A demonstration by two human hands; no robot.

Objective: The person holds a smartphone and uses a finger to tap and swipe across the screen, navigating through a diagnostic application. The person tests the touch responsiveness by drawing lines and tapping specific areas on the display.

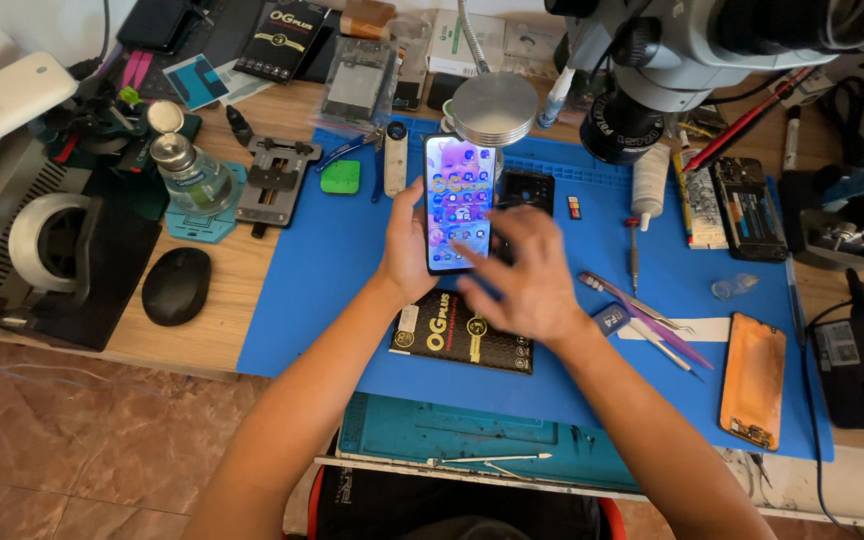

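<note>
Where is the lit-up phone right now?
The lit phone is near the middle of the head view, held up in the left hand above the blue mat, the right hand touching its screen.

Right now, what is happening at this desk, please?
A person holds a lit phone upright in the left hand above a blue mat. The right hand touches its screen with the fingers. A black flat box lies on the mat under the hands, and tweezers and an orange phone back lie to the right.
</note>
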